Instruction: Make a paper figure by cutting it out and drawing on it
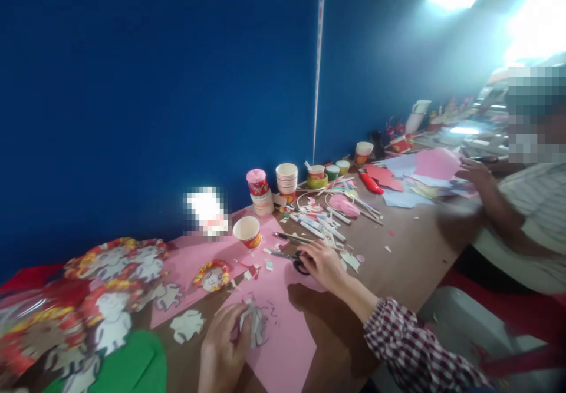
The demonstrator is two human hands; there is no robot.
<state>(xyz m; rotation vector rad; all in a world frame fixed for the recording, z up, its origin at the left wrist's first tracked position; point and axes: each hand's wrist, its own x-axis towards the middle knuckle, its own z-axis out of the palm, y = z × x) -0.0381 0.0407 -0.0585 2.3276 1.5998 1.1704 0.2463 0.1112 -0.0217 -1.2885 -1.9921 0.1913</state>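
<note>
My left hand [225, 343] is low in the head view, its thumb and fingers closed on a crumpled-looking whitish paper cutout [255, 323] above a pink paper sheet [283, 346]. My right hand [325, 264] reaches further forward, its fingers curled at the black handles of a pair of scissors [300, 265]. The scissor blades point left over the pink paper. Just beyond them lies a dark pen or brush [287, 237]. A white figure cutout [187, 325] rests to the left of my left hand, and a small wreath-like ring with a drawn face [211, 276] lies above it.
A paper cup [247, 232], stacked cups [286, 179] and several markers [309, 226] stand or lie near the blue partition [177, 86]. Decorated rings [110, 257] and green paper [132, 363] fill the left. At right, another person's arm [490, 187] reaches toward coloured papers [435, 163].
</note>
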